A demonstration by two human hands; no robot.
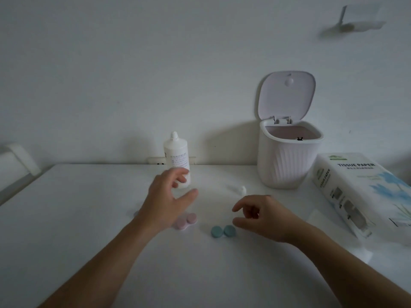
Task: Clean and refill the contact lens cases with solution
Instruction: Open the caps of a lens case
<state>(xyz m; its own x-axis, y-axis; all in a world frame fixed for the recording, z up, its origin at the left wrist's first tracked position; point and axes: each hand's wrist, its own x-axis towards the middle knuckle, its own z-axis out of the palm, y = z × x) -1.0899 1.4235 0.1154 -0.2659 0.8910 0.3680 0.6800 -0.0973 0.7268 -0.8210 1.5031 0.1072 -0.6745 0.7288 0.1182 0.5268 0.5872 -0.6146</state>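
Note:
A white solution bottle (177,152) stands upright at the back of the white table (89,218). My left hand (166,198) hovers just in front of it, fingers spread, holding nothing. Under that hand lies a pink lens case (188,221) with both caps on. A teal lens case (223,231), also capped, lies to its right. My right hand (260,216) rests beside the teal case, fingers loosely curled and empty. A small white cap (242,190) lies on the table behind my right hand.
A small white bin (287,156) with its lid flipped up stands at the back right. A tissue paper pack (360,190) lies along the right edge, with a loose white tissue (317,215) beside it. A wall socket (155,160) sits behind the bottle.

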